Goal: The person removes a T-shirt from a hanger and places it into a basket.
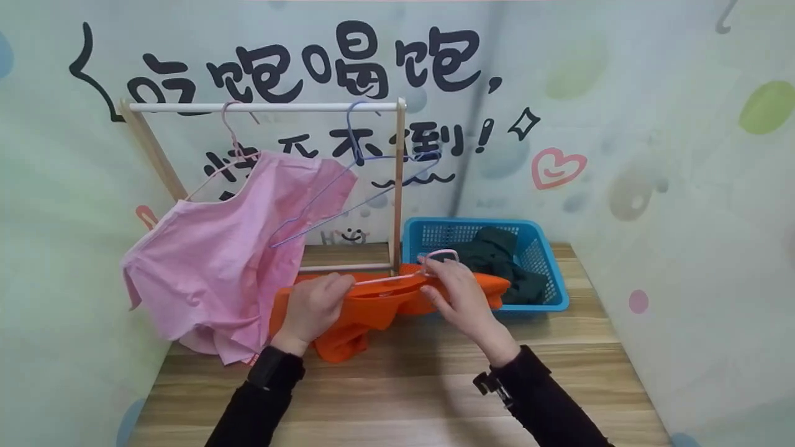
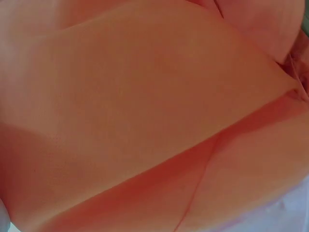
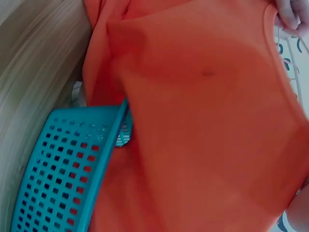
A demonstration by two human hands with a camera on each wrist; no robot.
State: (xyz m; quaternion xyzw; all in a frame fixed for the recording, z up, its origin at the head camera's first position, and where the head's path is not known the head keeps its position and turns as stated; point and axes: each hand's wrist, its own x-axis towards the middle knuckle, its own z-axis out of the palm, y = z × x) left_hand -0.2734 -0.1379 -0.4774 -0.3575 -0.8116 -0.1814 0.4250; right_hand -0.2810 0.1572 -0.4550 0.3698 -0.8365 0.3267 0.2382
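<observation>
An orange shirt (image 1: 372,310) hangs between my two hands above the table, with a light pink hanger (image 1: 388,279) along its neckline. My left hand (image 1: 315,307) grips the shirt and hanger at the left shoulder, its fingers curled over the top. My right hand (image 1: 463,298) holds the hanger near its hook (image 1: 442,252), thumb and fingers on either side. Orange cloth (image 2: 145,106) fills the left wrist view and hides that hand. In the right wrist view the shirt front (image 3: 207,125) spreads wide, with fingertips (image 3: 288,17) at its neckline edge.
A wooden rack with a white rail (image 1: 310,107) stands at the back left. It bears a pink shirt (image 1: 236,248) on a pink hanger and a bare blue hanger (image 1: 357,214). Behind my right hand sits a blue basket (image 1: 556,273) holding dark green cloth (image 1: 497,248).
</observation>
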